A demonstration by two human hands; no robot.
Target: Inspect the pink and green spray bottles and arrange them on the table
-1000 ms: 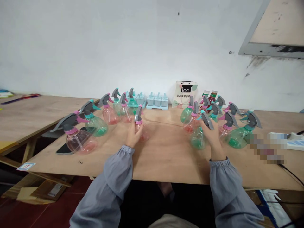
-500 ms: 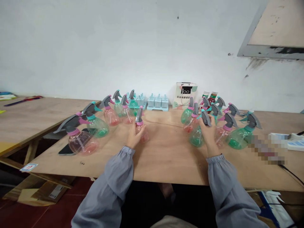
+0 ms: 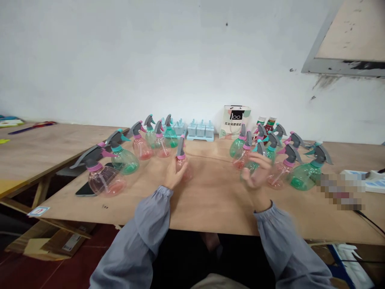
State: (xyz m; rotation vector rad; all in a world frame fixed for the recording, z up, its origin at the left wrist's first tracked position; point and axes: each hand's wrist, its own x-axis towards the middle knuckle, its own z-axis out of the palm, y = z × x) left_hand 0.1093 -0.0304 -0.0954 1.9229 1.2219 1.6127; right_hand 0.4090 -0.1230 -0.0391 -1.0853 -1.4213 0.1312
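Observation:
My left hand [image 3: 175,172] is wrapped round the body of a pink spray bottle [image 3: 181,147], upright near the middle of the table. Its grey trigger head rises above my fingers. My right hand [image 3: 258,170], a little smeared by motion, is open with fingers apart. It covers much of a green spray bottle [image 3: 259,147], whose grey and turquoise head shows above; whether they touch I cannot tell. Just right of this hand stand a pink spray bottle [image 3: 279,174] and a green spray bottle [image 3: 305,176]. Behind it is another pink spray bottle [image 3: 240,158].
More pink and green spray bottles stand in a left group, with a front pink one [image 3: 106,180] beside a phone [image 3: 86,190]. Light blue ice-pop moulds [image 3: 200,130] and a paper bag [image 3: 234,122] line the wall. A power strip [image 3: 373,182] lies at the right.
My right hand has let go of the green spray bottle's head and moved down and left, opening. My left hand keeps its hold on the pink one, shifting slightly right.

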